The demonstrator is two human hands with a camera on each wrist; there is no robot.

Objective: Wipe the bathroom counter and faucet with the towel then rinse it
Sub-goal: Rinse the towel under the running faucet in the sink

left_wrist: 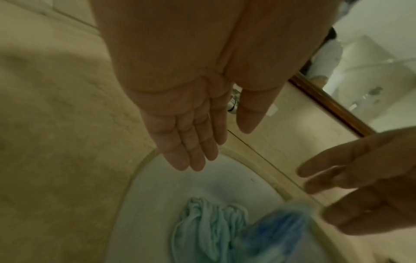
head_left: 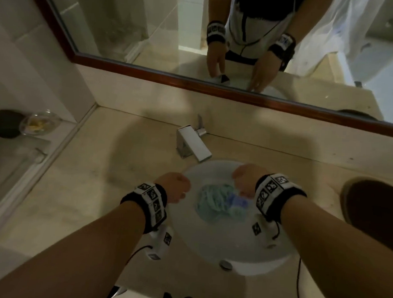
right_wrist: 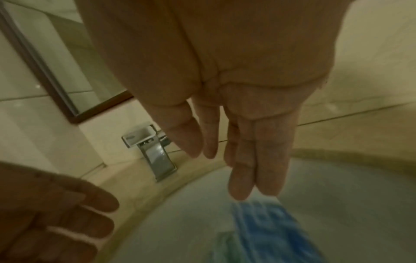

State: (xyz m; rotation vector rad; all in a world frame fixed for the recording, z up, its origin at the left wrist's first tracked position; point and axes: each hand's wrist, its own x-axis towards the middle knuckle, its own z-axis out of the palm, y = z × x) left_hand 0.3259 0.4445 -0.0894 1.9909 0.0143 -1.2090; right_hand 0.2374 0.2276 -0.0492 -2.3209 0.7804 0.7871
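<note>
A crumpled light-blue towel (head_left: 213, 201) with a darker blue patch lies in the white round sink (head_left: 226, 247), also seen as the towel (left_wrist: 209, 229) and blurred as the towel (right_wrist: 265, 224). My left hand (head_left: 174, 189) hovers over the sink's left rim, fingers straight and empty (left_wrist: 191, 151). My right hand (head_left: 246, 182) hangs above the towel's right side, fingers straight (right_wrist: 247, 169), holding nothing. The square chrome faucet (head_left: 192, 144) stands behind the sink on the beige counter (head_left: 96, 188).
A wood-framed mirror (head_left: 195, 79) runs along the back wall. A dark round object (head_left: 378, 206) sits on the counter at right. At far left, a glass dish (head_left: 39, 122) and a black round item (head_left: 2, 123) rest on a lower ledge.
</note>
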